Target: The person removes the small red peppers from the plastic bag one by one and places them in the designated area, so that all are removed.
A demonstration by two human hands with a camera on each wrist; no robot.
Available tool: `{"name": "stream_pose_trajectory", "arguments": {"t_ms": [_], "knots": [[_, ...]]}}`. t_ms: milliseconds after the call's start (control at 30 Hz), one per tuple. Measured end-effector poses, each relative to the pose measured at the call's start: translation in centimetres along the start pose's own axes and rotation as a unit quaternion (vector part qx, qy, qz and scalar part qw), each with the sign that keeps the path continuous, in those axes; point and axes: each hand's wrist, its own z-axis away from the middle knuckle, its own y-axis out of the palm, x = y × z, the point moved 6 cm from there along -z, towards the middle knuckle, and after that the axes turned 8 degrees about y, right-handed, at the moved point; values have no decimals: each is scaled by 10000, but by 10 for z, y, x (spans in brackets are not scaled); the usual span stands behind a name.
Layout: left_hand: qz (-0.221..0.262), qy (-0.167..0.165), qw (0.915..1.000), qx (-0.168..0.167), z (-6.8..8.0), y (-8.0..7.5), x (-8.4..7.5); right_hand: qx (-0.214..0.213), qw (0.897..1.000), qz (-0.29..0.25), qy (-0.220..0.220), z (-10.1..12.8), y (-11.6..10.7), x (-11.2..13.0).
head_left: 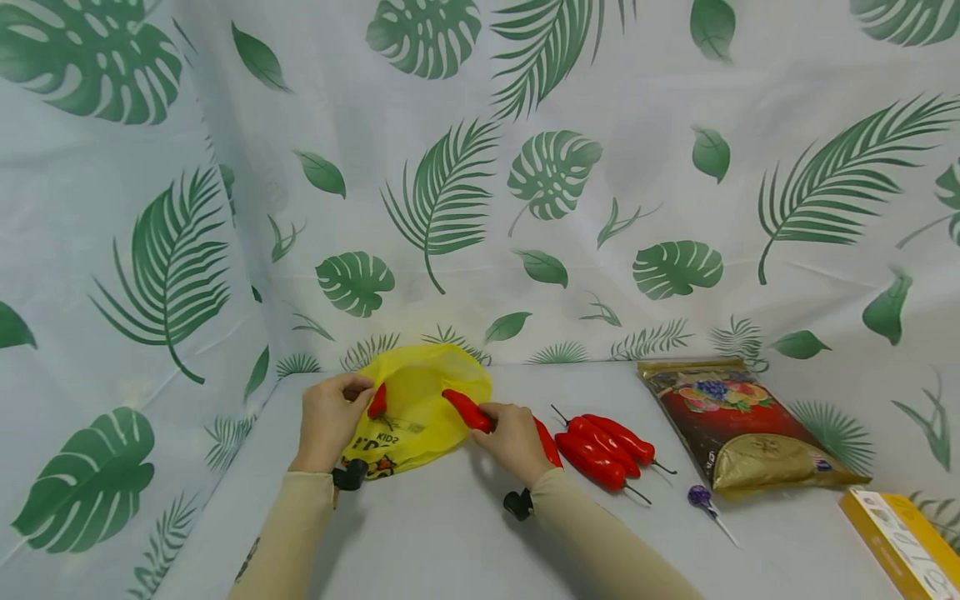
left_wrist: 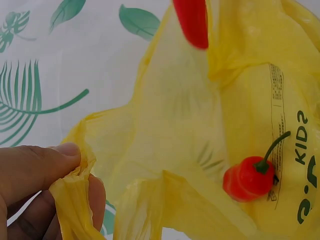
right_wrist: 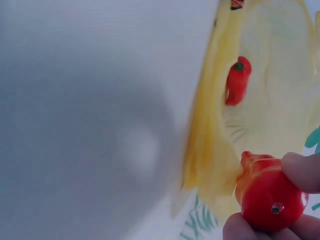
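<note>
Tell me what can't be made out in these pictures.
- Pepper inside the yellow bag: head view, mostly behind the left hand.
- Box: head view, cut off by the frame corner.
- Bag lettering: left wrist view, runs off the edge.
- Held pepper: right wrist view, only its end shows.

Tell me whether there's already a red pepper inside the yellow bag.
Yes, the left wrist view shows one red pepper with a green stem lying inside the open yellow bag.

My head camera looks forward and down over the table, while both my wrist cameras sit close against the yellow bag, which all three views share.
</note>
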Motion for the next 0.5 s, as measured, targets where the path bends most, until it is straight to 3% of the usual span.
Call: {"name": "stream_pose_trajectory", "arguments": {"t_ms": [200,500], "knots": [[-6,-34,10000,9,2,-1,-2,-16,9996,184,232,19,-14,-21],[-2,-85,10000,26,5,0,-3,39,9988,279,411,42,-28,-32]]}}
